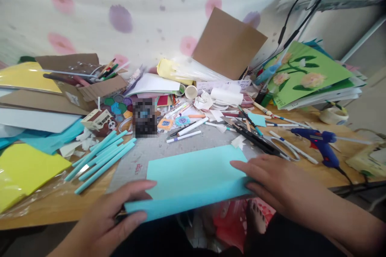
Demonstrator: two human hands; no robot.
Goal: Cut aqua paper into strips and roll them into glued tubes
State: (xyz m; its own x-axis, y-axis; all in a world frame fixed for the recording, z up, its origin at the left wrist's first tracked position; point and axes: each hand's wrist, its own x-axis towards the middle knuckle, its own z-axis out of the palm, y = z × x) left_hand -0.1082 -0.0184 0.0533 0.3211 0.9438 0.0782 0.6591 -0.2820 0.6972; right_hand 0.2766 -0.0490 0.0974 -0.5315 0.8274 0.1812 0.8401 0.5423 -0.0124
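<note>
A light blue sheet of paper point(196, 172) lies on the grey cutting mat point(129, 168), its near edge curled up at the table's front. My left hand point(120, 204) holds the left end of that curled edge between thumb and fingers. At the other end, my right hand point(268, 176) grips the paper, its thumb under the edge and its fingers on top. Several rolled blue paper tubes point(105, 160) lie in a loose pile to the left of the sheet.
A blue glue gun point(322, 144) and scissors point(285, 148) lie to the right. Pens point(188, 128), paper scraps and a small drink carton point(98, 122) crowd the back. Yellow sheets point(30, 172) are at left, a stack of green card point(310, 72) at right.
</note>
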